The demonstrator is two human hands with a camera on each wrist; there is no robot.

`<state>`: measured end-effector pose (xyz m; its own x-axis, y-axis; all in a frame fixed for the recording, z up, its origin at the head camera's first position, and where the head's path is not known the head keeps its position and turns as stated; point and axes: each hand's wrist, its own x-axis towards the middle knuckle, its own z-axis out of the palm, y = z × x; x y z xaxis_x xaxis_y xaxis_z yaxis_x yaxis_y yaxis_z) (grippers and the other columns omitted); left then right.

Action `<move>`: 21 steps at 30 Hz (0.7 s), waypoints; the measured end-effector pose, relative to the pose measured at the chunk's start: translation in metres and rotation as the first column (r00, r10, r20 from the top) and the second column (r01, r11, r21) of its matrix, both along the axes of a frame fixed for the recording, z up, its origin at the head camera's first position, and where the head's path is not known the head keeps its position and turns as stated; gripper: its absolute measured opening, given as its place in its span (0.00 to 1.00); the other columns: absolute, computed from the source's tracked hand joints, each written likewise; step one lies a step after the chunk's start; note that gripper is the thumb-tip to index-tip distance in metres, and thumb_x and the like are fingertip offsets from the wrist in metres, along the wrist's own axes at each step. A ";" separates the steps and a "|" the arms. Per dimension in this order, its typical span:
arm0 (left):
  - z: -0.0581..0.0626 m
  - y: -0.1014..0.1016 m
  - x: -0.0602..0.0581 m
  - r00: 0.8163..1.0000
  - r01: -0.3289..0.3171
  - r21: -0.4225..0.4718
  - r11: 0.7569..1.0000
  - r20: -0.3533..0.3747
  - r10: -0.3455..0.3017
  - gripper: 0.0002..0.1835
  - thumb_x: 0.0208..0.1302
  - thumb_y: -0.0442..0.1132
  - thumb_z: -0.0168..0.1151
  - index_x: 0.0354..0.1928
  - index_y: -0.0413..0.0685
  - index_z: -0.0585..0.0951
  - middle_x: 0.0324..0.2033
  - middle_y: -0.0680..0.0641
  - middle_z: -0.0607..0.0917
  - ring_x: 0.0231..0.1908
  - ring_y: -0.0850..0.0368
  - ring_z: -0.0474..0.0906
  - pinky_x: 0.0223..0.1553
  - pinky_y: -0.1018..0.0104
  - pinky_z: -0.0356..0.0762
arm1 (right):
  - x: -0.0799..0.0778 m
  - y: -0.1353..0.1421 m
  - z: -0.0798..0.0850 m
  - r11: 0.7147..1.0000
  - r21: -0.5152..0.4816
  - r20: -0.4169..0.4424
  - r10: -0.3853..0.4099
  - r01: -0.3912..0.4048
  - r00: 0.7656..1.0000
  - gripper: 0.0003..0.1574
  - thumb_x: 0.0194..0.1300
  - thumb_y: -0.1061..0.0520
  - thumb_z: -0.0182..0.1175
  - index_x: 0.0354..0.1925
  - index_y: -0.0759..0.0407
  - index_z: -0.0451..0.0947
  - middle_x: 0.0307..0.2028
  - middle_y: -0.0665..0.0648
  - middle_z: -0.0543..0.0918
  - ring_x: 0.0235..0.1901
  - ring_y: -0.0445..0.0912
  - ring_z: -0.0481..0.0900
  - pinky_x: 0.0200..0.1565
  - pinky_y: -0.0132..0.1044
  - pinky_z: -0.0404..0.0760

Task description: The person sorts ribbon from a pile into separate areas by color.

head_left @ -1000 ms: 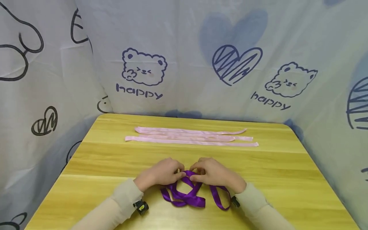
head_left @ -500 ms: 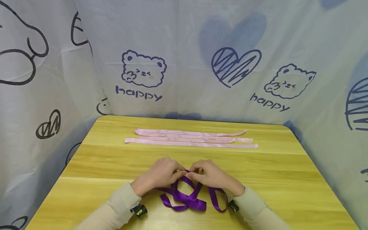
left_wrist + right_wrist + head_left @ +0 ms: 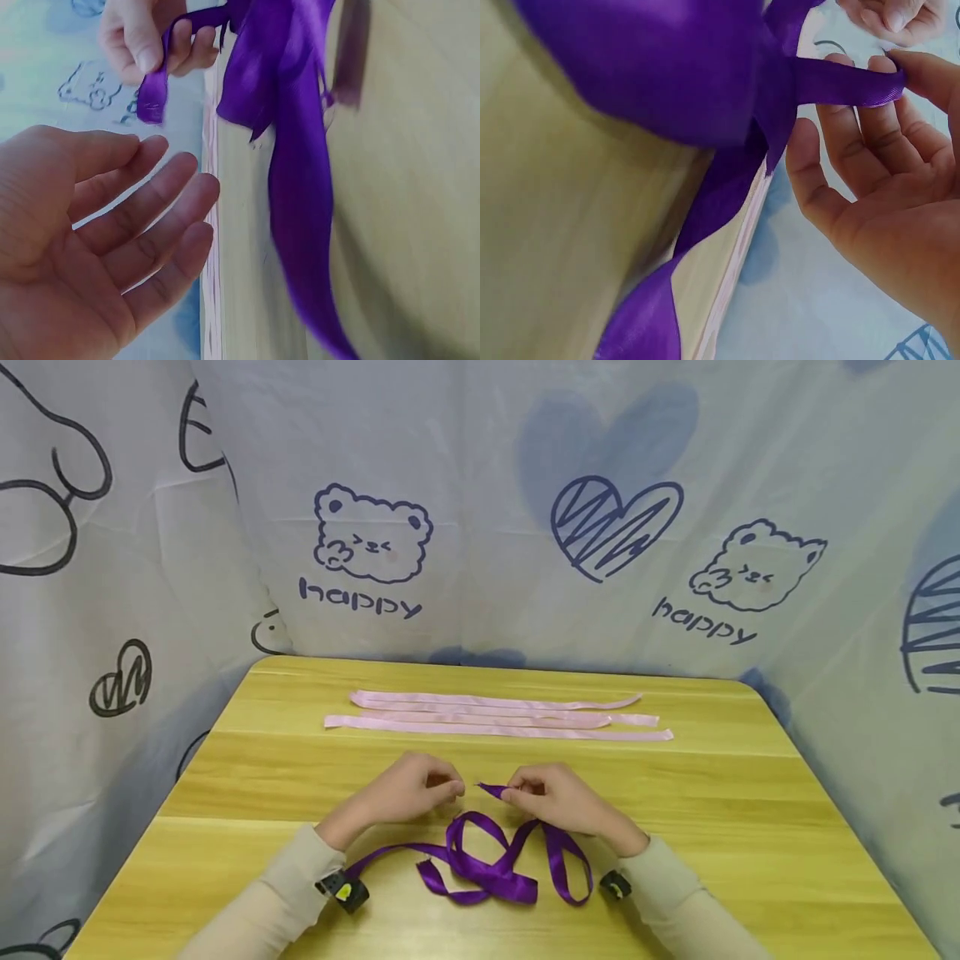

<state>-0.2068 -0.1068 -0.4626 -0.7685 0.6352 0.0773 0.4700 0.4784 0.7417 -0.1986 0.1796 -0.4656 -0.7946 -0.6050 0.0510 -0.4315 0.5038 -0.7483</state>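
Note:
A purple satin ribbon (image 3: 512, 886) lies in loose loops on the table in front of me, one strand trailing left toward my left wrist. My right hand (image 3: 566, 797) pinches one length of it between thumb and fingers, and a pointed tip sticks out to the left. In the right wrist view, the ribbon (image 3: 847, 81) passes over the fingers to the thumb. Just left of that tip, my left hand (image 3: 405, 789) hovers with loosely bent fingers. The left wrist view shows that hand (image 3: 97, 247) holding nothing, apart from the ribbon (image 3: 300, 165).
Several pale pink ribbons (image 3: 517, 731) lie side by side across the back of the wooden table (image 3: 720, 810). A light cloth with drawn bears and hearts (image 3: 480, 527) hangs behind and at both sides. A small black camera sits on each wrist.
Both hands were together at the ribbon's top loop. My left hand has let go and moved left; my right hand has moved slightly right and holds the ribbon with its tip showing.

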 end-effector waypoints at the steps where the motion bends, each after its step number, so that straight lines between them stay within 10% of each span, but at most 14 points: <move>1: 0.000 -0.002 -0.001 1.000 -0.011 0.015 1.000 0.005 0.011 0.12 0.80 0.41 0.59 0.44 0.45 0.90 0.31 0.46 0.90 0.28 0.57 0.82 0.31 0.69 0.77 | -0.001 0.001 0.001 1.000 -0.007 -0.003 -0.007 0.007 1.000 0.16 0.78 0.48 0.62 0.42 0.57 0.87 0.27 0.60 0.85 0.23 0.37 0.75 0.28 0.30 0.75; 10: 0.006 0.013 0.004 0.994 -0.061 0.020 0.998 -0.089 0.062 0.22 0.78 0.53 0.60 0.67 0.52 0.80 0.52 0.47 0.88 0.43 0.58 0.85 0.44 0.63 0.83 | -0.001 -0.002 0.015 1.000 -0.005 -0.031 -0.015 0.015 0.999 0.14 0.79 0.46 0.60 0.50 0.51 0.88 0.23 0.61 0.82 0.19 0.38 0.71 0.27 0.32 0.72; 16: 0.008 0.019 0.005 0.974 0.024 0.066 0.998 -0.227 -0.009 0.10 0.78 0.42 0.62 0.46 0.47 0.89 0.38 0.49 0.91 0.36 0.64 0.82 0.40 0.66 0.83 | -0.001 -0.005 0.019 1.000 -0.021 -0.003 0.005 -0.005 1.000 0.13 0.79 0.47 0.60 0.49 0.51 0.88 0.25 0.65 0.83 0.19 0.42 0.75 0.25 0.31 0.72; 21: 0.009 0.002 0.001 0.977 -0.075 0.099 0.992 -0.192 0.093 0.10 0.77 0.42 0.62 0.36 0.52 0.89 0.31 0.49 0.90 0.28 0.66 0.76 0.32 0.69 0.77 | -0.004 0.004 0.018 0.998 -0.052 0.061 -0.029 0.033 0.998 0.16 0.78 0.48 0.61 0.47 0.58 0.87 0.26 0.66 0.84 0.20 0.46 0.76 0.24 0.31 0.70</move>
